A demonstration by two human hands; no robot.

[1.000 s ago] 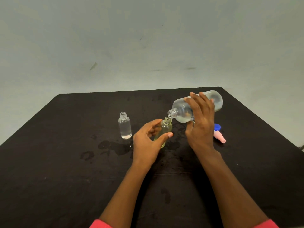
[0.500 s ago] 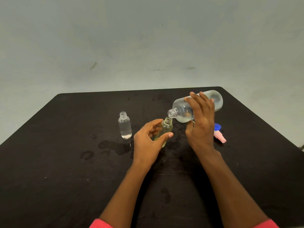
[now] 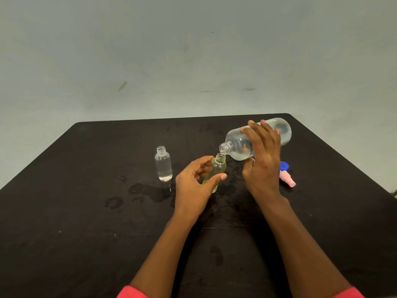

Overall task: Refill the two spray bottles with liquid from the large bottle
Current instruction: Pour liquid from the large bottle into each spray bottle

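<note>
Fingers (image 3: 261, 134) of the right hand (image 3: 263, 166) wrap the tilted large clear plastic bottle (image 3: 238, 147), its mouth over the small yellowish bottle (image 3: 219, 166) gripped by the left hand (image 3: 193, 188) mid-way across the black tabletop (image 3: 86, 211).

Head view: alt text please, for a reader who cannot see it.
The right hand tips a large clear plastic bottle, its open neck just above the mouth of a small yellowish bottle that the left hand holds on a wet-spotted black table. A small clear uncapped bottle stands to the left; blue and pink caps lie to the right.
</note>
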